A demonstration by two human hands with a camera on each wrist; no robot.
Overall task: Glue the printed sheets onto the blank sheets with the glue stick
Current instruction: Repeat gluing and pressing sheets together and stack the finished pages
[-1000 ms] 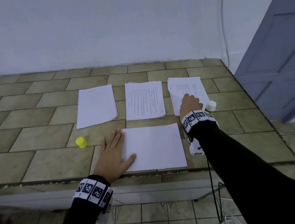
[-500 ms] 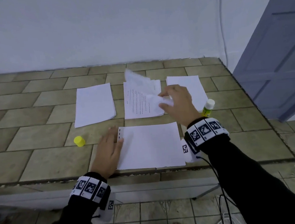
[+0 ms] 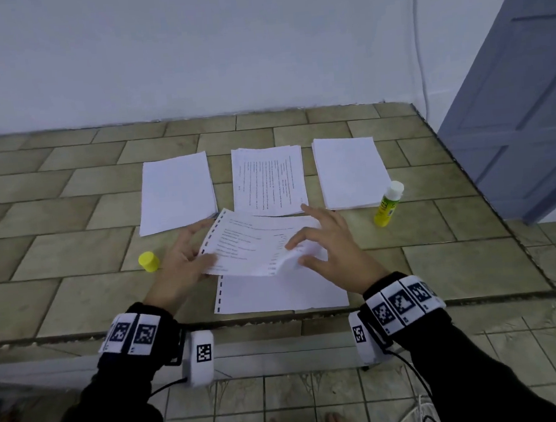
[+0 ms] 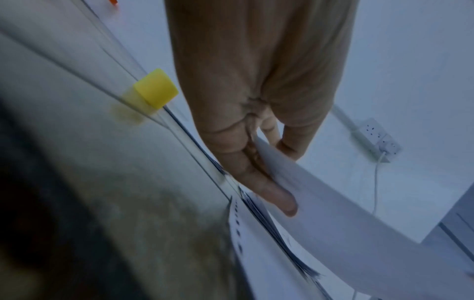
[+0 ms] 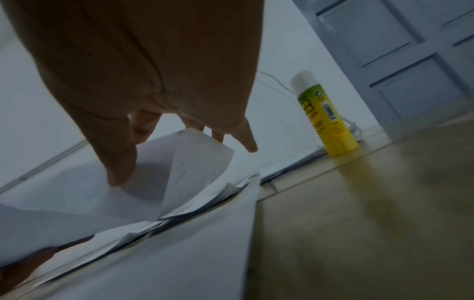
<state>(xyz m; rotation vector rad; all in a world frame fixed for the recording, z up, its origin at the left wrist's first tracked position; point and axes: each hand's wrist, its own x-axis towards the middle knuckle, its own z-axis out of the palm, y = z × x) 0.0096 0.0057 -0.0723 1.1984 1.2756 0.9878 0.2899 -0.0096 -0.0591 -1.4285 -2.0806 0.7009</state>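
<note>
Just above the blank sheet (image 3: 281, 292), both hands pinch the printed sheet (image 3: 256, 242): left hand (image 3: 182, 261) one edge, right hand (image 3: 334, 251) the curling corner. Super light and floppy, so I'd hold opposite edges.

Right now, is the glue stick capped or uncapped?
Uncapped. The glue stick stands upright with its white top bare, and the yellow cap sits apart on the counter beside the left hand.
</note>
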